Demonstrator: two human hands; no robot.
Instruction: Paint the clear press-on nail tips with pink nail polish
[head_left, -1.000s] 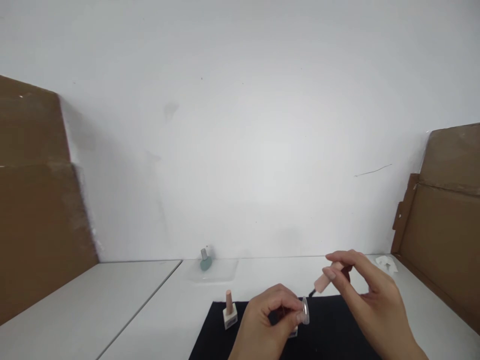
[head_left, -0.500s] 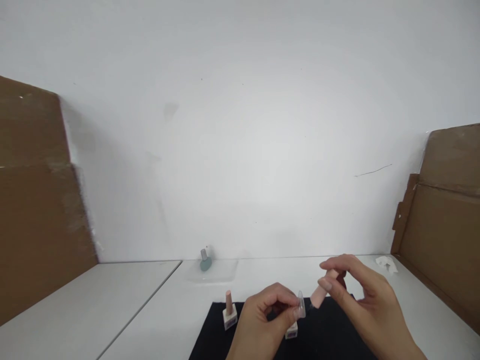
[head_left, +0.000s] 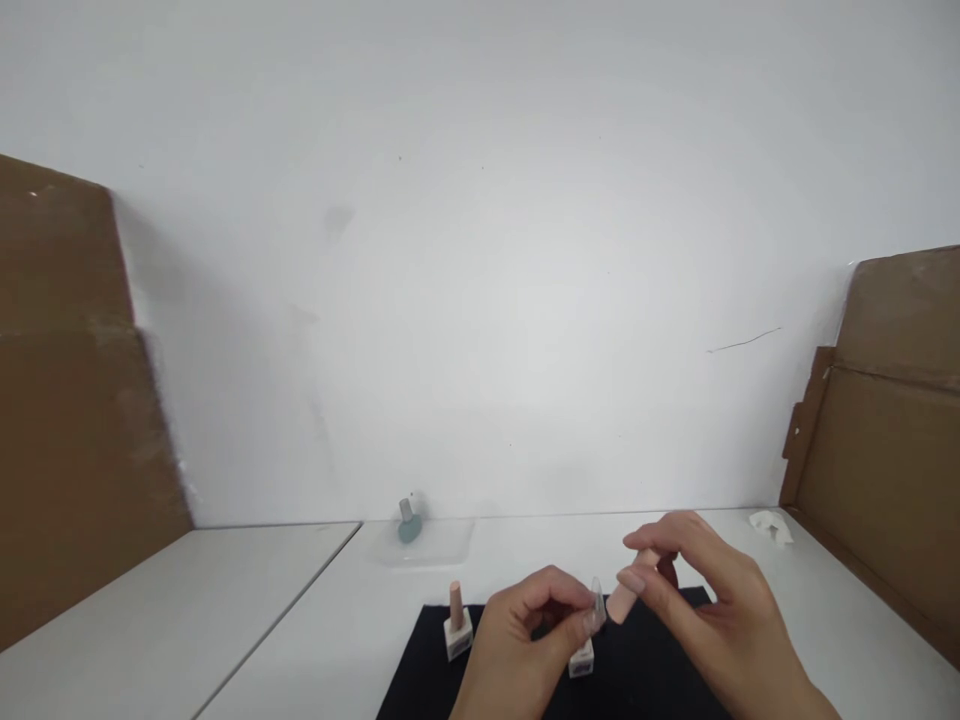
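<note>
Between thumb and forefinger, my left hand [head_left: 529,635] pinches a clear false nail tip [head_left: 598,602] held upright. My right hand [head_left: 709,595] grips the pink cap of a nail polish brush [head_left: 628,595], tilted down to the left. The cap's lower end is close beside the nail tip; the bristles are mostly hidden there. A white-based polish bottle [head_left: 582,660] stands below the left fingertips, partly covered by them. Left of my left hand, another polish bottle [head_left: 458,635] with a pink cap stands upright on the black mat [head_left: 420,660].
A blue-green polish bottle [head_left: 409,528] sits on a clear tray [head_left: 450,550] near the wall. Crumpled white tissue [head_left: 772,525] lies at the back right. Cardboard panels stand at the left [head_left: 75,400] and right [head_left: 885,430] sides. A seam crosses the white table [head_left: 300,600].
My right hand has shifted left with the brush, bringing the cap's lower end nearer the nail tip. My left hand stays almost in place, still pinching the tip.
</note>
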